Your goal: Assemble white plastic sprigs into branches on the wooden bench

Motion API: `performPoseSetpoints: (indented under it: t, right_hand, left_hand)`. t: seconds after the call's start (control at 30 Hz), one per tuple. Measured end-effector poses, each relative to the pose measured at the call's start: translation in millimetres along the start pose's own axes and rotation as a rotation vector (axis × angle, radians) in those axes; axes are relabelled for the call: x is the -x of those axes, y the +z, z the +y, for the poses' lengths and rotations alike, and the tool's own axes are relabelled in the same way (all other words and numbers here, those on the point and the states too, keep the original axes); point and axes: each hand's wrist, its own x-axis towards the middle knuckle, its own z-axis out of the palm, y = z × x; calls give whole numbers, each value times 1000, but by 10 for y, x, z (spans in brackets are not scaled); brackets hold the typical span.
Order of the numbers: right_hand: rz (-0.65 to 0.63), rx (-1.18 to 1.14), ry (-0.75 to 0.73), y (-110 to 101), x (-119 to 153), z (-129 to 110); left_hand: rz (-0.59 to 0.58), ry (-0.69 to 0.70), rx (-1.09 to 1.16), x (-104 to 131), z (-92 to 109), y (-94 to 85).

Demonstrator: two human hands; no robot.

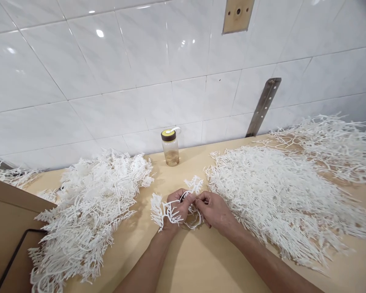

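A white branched plastic piece (167,215), like an artificial coral sprig, is gripped in my left hand (181,203). One feathery end hangs over the back of that hand, and another tip (195,184) sticks out above the fingers. Close against it, my right hand (214,208) pinches with thumb and forefinger at a thin part of the same piece. A small dark round thing shows between the left fingers, too hidden to name. Thin white strands loop below the two hands.
Heaps of similar white pieces lie to the left (94,195) and right (274,191), with looser stems (338,142) farther right. A lidded bottle (171,148) stands near the tiled wall (134,110). A metal bracket (264,106) rises behind; a brown box (12,228) is at left.
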Motion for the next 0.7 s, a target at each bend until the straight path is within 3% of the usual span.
performPoseSetpoints:
  t: [0.2, 0.33, 0.43, 0.5, 0.6, 0.7]
  right_hand:
    - [319, 416, -417, 20, 69, -13]
    - [397, 508, -394, -78, 10, -13]
    - [485, 460, -349, -258, -27, -28]
    - [549, 400, -409, -410, -18, -50]
    - [734, 387, -517, -678, 11, -81]
    - [934, 469, -530, -918, 23, -94]
  left_hand:
    - [-39, -47, 50, 76, 98, 23]
    - [-53, -26, 72, 123, 169, 40]
    - [-82, -48, 126, 104, 133, 45]
    - [-89, -84, 165, 67, 79, 35]
    - [-76, -118, 225, 15, 11, 7]
    - [-61, -140, 258, 5, 6, -4]
